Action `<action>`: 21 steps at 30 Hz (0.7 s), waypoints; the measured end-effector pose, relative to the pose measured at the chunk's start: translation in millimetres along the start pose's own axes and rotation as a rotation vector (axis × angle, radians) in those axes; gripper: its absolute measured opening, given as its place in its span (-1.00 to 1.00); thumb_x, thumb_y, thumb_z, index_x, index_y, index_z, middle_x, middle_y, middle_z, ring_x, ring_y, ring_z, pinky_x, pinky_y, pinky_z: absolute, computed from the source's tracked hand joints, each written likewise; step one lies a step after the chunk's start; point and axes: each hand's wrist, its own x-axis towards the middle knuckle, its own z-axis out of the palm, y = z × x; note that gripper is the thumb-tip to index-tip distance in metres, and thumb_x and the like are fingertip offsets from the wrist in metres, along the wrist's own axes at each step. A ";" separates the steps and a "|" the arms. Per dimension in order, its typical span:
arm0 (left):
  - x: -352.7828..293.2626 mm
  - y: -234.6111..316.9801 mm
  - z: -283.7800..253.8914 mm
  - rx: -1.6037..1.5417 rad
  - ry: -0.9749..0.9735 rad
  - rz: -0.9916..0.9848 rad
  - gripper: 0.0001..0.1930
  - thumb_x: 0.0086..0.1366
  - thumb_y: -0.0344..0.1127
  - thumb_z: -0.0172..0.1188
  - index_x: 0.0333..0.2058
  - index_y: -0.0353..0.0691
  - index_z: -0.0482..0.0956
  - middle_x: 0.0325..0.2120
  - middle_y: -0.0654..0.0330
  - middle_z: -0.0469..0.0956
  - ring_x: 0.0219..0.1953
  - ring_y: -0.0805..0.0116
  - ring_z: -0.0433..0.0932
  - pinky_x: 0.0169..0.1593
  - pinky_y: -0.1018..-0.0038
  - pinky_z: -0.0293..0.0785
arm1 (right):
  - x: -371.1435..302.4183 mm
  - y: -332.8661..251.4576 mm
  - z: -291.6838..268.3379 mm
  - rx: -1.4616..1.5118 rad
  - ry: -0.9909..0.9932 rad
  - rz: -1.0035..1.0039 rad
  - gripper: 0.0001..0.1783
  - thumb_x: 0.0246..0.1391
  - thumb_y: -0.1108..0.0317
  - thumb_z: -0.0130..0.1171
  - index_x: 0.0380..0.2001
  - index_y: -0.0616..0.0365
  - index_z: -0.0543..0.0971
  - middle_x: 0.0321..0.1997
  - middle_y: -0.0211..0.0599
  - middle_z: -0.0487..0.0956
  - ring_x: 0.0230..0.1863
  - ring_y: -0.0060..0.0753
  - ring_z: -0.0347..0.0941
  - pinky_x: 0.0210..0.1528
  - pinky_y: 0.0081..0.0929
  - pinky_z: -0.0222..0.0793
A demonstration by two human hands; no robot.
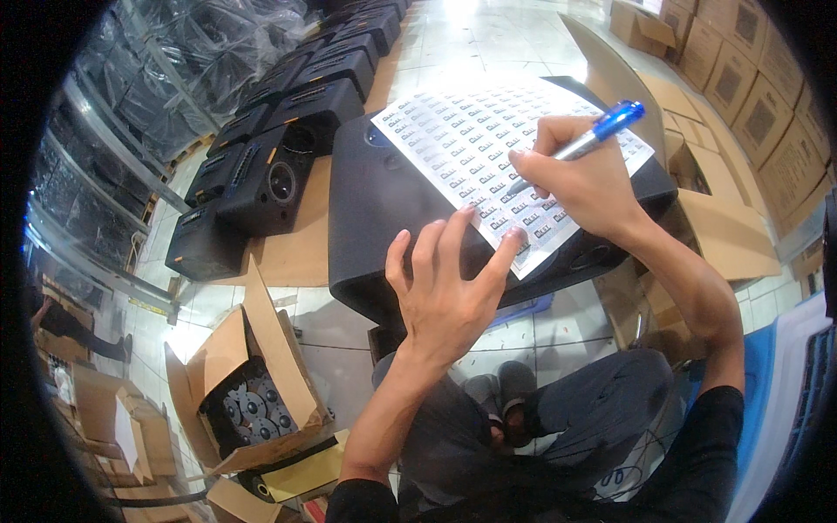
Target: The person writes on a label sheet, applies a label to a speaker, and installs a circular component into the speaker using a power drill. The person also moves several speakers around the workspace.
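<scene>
A white sheet (436, 139) printed with rows of small dark labels lies at a slant across a black speaker cabinet (366, 200) in front of me. My right hand (580, 174) is closed round a marker pen (602, 131) with a silver barrel and a blue end. Its tip points down at one of the labels near the sheet's lower left edge, and I cannot tell whether it touches. My left hand (453, 283) has its fingers spread, thumb and index fingertips on the sheet's near corner, the other fingers over the cabinet's black top.
Rows of black speaker cabinets (270, 174) stand on cardboard at the left. An open carton (253, 401) of round speaker parts sits near my left forearm. Open cartons (724, 227) and stacked boxes (758, 87) stand on the right. Plastic-wrapped goods (209, 61) fill the far left.
</scene>
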 end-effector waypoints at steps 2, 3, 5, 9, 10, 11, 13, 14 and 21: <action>-0.7 -2.0 -0.6 0.015 0.005 0.026 -0.51 -0.05 -0.29 0.36 -0.04 0.10 0.61 0.06 0.15 0.50 0.11 0.17 0.36 0.29 0.05 0.05 | -3.3 -1.8 -0.6 -0.006 0.018 -0.092 -0.68 0.01 0.37 0.29 -0.71 0.25 0.45 -0.75 -0.45 0.39 -0.64 -0.73 0.23 -0.59 -0.57 0.11; -0.9 -2.9 -0.4 -0.014 0.012 0.005 -0.49 -0.05 -0.29 0.37 -0.02 0.04 0.58 0.07 0.16 0.50 0.11 0.17 0.36 0.29 0.06 0.05 | -5.3 -2.7 -0.7 -0.023 0.026 -0.168 -0.68 0.01 0.38 0.30 -0.70 0.25 0.45 -0.75 -0.44 0.39 -0.64 -0.74 0.22 -0.59 -0.57 0.11; -0.8 -4.2 0.0 -0.078 0.026 -0.032 -0.43 -0.06 -0.28 0.38 0.01 -0.08 0.51 0.09 0.17 0.50 0.13 0.18 0.37 0.30 0.06 0.05 | -8.3 -4.1 -0.5 -0.053 0.036 -0.275 -0.66 0.02 0.41 0.32 -0.71 0.25 0.42 -0.73 -0.45 0.38 -0.64 -0.71 0.17 -0.60 -0.56 0.07; -2.0 -3.8 -1.0 -0.049 -0.023 -0.041 -0.39 -0.07 -0.28 0.39 0.03 -0.18 0.45 0.11 0.19 0.50 0.14 0.19 0.37 0.31 0.07 0.04 | -10.4 -3.9 -0.5 -0.034 -0.123 -0.180 -0.65 0.01 0.40 0.30 -0.72 0.26 0.40 -0.73 -0.45 0.30 -0.64 -0.67 0.13 -0.58 -0.51 0.04; -2.1 -3.5 -0.9 -0.043 -0.022 -0.040 -0.39 -0.07 -0.28 0.39 0.03 -0.17 0.45 0.11 0.19 0.50 0.14 0.19 0.37 0.31 0.07 0.04 | -10.4 -3.4 0.2 -0.034 -0.144 -0.144 -0.65 0.00 0.40 0.30 -0.72 0.26 0.40 -0.73 -0.45 0.30 -0.64 -0.67 0.14 -0.58 -0.51 0.05; -2.1 -3.3 -0.7 -0.038 -0.020 -0.039 -0.40 -0.07 -0.29 0.39 0.03 -0.16 0.46 0.10 0.19 0.50 0.14 0.19 0.37 0.31 0.07 0.04 | -10.6 -2.9 0.8 -0.021 -0.155 -0.110 -0.65 0.00 0.40 0.30 -0.72 0.27 0.40 -0.73 -0.44 0.30 -0.64 -0.66 0.14 -0.58 -0.51 0.05; -2.0 -3.2 -0.2 -0.037 -0.015 -0.035 -0.39 -0.07 -0.29 0.39 0.03 -0.16 0.46 0.11 0.19 0.50 0.14 0.19 0.36 0.31 0.08 0.04 | -10.8 -2.4 1.0 -0.016 -0.177 -0.058 -0.65 0.00 0.38 0.29 -0.72 0.27 0.40 -0.73 -0.44 0.29 -0.63 -0.66 0.15 -0.57 -0.52 0.06; -2.0 -3.3 0.0 -0.035 -0.012 -0.036 -0.39 -0.08 -0.29 0.40 0.03 -0.16 0.46 0.11 0.19 0.50 0.14 0.19 0.36 0.31 0.08 0.04 | -10.8 -2.4 0.1 -0.022 -0.189 -0.039 -0.64 0.01 0.37 0.29 -0.71 0.28 0.40 -0.73 -0.44 0.29 -0.62 -0.66 0.15 -0.56 -0.52 0.07; -2.4 -2.6 0.7 -0.049 -0.011 -0.039 -0.38 -0.07 -0.31 0.40 0.05 -0.16 0.45 0.11 0.18 0.49 0.13 0.18 0.36 0.31 0.08 0.02 | -8.3 -3.0 -2.1 -0.070 -0.236 -0.039 -0.67 -0.02 0.34 0.26 -0.70 0.29 0.42 -0.72 -0.41 0.31 -0.59 -0.64 0.19 -0.53 -0.49 0.11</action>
